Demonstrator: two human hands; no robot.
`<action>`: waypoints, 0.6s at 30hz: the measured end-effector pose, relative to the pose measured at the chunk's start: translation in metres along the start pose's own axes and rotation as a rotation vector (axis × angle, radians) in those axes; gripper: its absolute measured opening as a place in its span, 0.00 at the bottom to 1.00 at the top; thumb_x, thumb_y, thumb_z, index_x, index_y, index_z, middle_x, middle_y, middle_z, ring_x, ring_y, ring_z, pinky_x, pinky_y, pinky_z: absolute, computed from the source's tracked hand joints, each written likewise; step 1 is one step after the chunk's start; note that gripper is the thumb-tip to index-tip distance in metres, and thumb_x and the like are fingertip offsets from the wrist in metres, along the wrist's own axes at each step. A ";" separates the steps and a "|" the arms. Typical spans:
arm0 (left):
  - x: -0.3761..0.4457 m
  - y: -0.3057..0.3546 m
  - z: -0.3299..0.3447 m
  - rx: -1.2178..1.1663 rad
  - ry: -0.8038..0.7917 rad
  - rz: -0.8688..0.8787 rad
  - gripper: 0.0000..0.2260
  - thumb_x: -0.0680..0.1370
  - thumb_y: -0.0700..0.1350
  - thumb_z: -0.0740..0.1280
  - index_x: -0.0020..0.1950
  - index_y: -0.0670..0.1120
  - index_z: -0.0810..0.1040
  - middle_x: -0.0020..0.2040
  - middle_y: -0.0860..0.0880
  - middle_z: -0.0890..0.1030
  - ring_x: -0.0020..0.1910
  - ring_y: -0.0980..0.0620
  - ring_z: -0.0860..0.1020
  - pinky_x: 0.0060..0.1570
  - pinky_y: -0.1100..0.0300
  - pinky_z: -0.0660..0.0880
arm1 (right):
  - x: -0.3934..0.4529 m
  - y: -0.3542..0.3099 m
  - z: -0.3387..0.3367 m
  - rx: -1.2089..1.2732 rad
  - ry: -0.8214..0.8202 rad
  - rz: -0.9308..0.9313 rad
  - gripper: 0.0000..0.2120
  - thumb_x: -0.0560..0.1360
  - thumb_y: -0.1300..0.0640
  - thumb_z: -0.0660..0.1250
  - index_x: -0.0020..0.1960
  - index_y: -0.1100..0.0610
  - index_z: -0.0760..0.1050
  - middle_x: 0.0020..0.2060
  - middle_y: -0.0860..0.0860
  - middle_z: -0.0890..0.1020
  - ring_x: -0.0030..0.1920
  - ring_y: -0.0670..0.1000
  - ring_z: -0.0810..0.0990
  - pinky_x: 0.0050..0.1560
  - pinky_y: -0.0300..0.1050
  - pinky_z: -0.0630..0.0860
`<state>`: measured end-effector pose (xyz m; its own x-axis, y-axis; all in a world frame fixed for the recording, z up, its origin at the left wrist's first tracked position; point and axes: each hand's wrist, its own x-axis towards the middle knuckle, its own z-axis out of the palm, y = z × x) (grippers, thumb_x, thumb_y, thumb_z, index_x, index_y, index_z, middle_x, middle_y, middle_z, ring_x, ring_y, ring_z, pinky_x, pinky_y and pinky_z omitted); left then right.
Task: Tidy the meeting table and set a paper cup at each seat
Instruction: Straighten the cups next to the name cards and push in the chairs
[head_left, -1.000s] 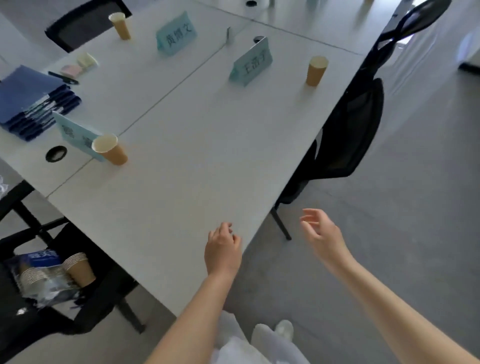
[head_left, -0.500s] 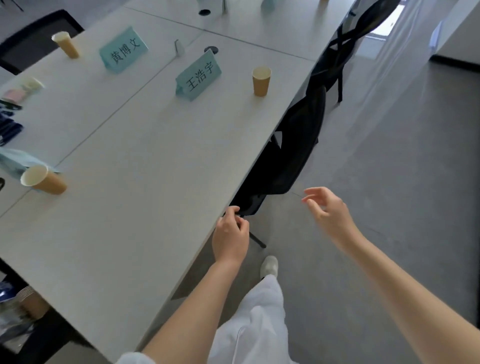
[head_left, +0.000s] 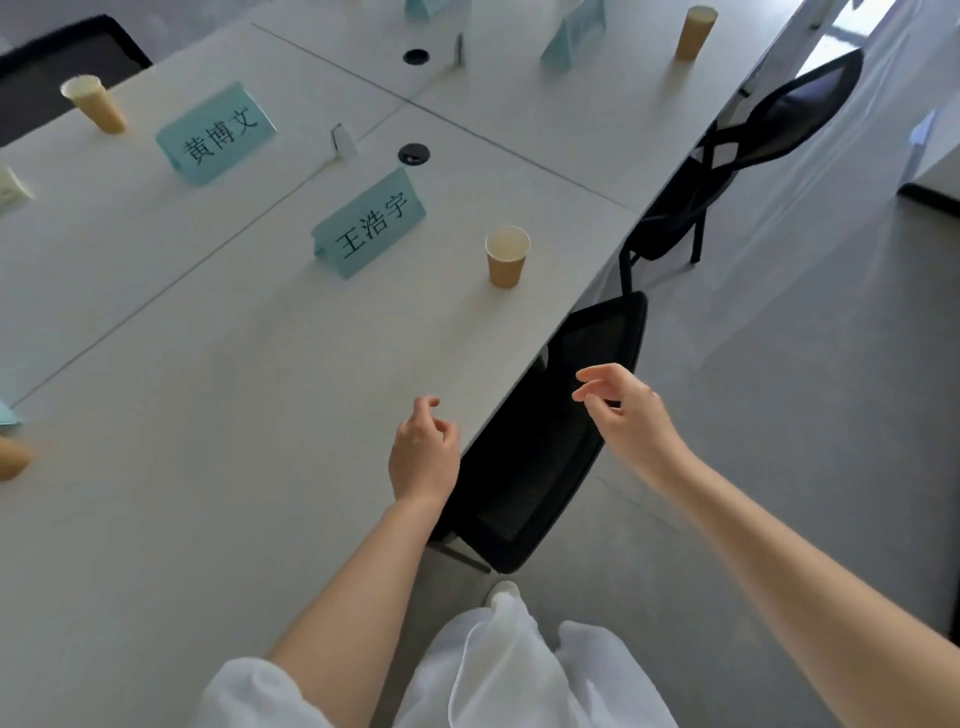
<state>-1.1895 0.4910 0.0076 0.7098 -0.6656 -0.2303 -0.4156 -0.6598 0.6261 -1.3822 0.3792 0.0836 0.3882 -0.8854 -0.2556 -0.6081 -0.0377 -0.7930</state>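
Both empty hands, left hand (head_left: 423, 452) and right hand (head_left: 626, 410), hover near the table (head_left: 208, 415) edge beside a paper cup (head_left: 506, 256).

I walked on along the table (head_left: 218, 395), so my left hand (head_left: 423, 449) left its edge while my right hand (head_left: 626, 410) reached the chair (head_left: 540, 447).
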 end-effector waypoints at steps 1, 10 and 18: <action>0.008 0.007 0.004 0.003 0.005 0.003 0.15 0.79 0.43 0.60 0.65 0.47 0.72 0.50 0.44 0.80 0.49 0.44 0.77 0.42 0.54 0.72 | 0.012 -0.001 -0.003 0.005 -0.016 0.001 0.11 0.79 0.61 0.60 0.59 0.51 0.75 0.48 0.45 0.83 0.50 0.45 0.81 0.42 0.29 0.72; 0.075 0.077 0.066 0.006 0.117 -0.185 0.16 0.78 0.42 0.61 0.65 0.46 0.72 0.51 0.42 0.80 0.52 0.41 0.77 0.47 0.50 0.74 | 0.165 0.012 -0.028 -0.125 -0.353 -0.060 0.18 0.79 0.51 0.64 0.67 0.54 0.69 0.56 0.47 0.79 0.59 0.47 0.76 0.56 0.39 0.70; 0.112 0.104 0.116 0.035 0.224 -0.290 0.17 0.78 0.44 0.62 0.67 0.42 0.71 0.63 0.44 0.76 0.63 0.43 0.70 0.57 0.50 0.70 | 0.282 -0.002 -0.009 -0.249 -0.490 -0.196 0.39 0.74 0.50 0.71 0.75 0.58 0.53 0.70 0.54 0.64 0.70 0.52 0.66 0.66 0.45 0.64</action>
<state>-1.2192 0.3075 -0.0400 0.9065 -0.3587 -0.2228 -0.1953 -0.8239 0.5320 -1.2774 0.1254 0.0181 0.7486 -0.5357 -0.3906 -0.6144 -0.3393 -0.7123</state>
